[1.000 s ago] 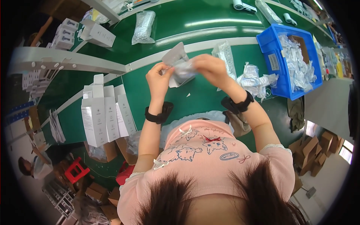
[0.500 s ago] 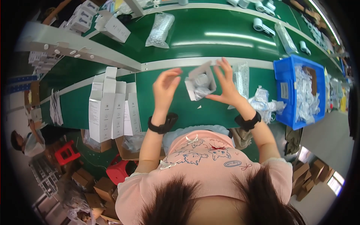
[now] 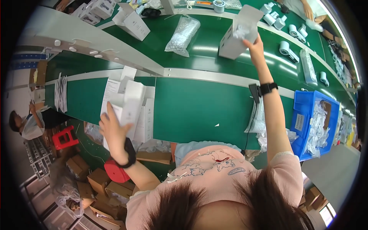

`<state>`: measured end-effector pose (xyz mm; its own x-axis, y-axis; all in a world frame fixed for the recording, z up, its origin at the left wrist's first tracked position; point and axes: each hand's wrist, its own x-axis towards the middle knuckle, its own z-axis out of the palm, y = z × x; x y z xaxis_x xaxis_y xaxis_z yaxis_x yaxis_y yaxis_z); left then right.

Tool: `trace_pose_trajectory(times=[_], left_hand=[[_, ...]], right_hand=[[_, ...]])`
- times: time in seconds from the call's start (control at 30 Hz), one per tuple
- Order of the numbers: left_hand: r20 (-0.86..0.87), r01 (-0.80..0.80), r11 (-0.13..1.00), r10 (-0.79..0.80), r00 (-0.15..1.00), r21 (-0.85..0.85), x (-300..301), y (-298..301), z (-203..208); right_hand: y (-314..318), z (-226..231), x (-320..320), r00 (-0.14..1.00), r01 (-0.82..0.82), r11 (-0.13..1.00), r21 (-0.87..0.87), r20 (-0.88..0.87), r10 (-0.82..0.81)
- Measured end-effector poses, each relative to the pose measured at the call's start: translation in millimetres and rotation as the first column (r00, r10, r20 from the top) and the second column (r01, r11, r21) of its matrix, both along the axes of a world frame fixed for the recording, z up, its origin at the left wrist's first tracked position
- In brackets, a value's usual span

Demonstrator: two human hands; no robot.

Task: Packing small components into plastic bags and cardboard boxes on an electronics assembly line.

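Observation:
Out to the far side, my right hand (image 3: 256,49) grips an open white box (image 3: 229,45) by its near right edge, thumb at the rim. Its lid flap stands up, and clear wrapped contents show in the opening. The box is over the far green bench. At the left, my left hand (image 3: 114,128) is on another white box (image 3: 134,101), thumb on one side and fingers on the other. This box leans among the upright open white boxes (image 3: 145,120) beside it.
Bubble-wrapped packages (image 3: 183,35) and grey-white handheld devices (image 3: 288,50) lie on the far bench. A blue bin (image 3: 301,126) of wrapped pieces stands at the right. A metal post (image 3: 126,53) crosses at the left. Across the bench, another person's hand (image 3: 308,11) shows.
My right hand has carried the open box from the near bench to the far one. My left hand has moved left and down onto a box in the row, which now leans.

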<state>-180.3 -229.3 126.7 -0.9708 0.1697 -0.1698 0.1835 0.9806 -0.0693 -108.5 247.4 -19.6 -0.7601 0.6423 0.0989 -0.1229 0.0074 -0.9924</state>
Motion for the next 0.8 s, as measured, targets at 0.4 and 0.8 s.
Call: trace_pose_trajectory(times=[0.4,0.8], left_hand=[[0.230,0.321,0.931,-0.355,0.906,0.173,98.8,90.5,-113.5],[0.369,0.038,0.585,-0.559,0.743,0.810,78.5,64.8,-171.3]], right_hand=[[-51.5,23.6,-38.9,0.787,0.616,0.411,0.672,-0.501,-0.359],[-138.4,-58.1,-256.5,0.603,-0.537,0.733,0.418,0.798,-0.014]])
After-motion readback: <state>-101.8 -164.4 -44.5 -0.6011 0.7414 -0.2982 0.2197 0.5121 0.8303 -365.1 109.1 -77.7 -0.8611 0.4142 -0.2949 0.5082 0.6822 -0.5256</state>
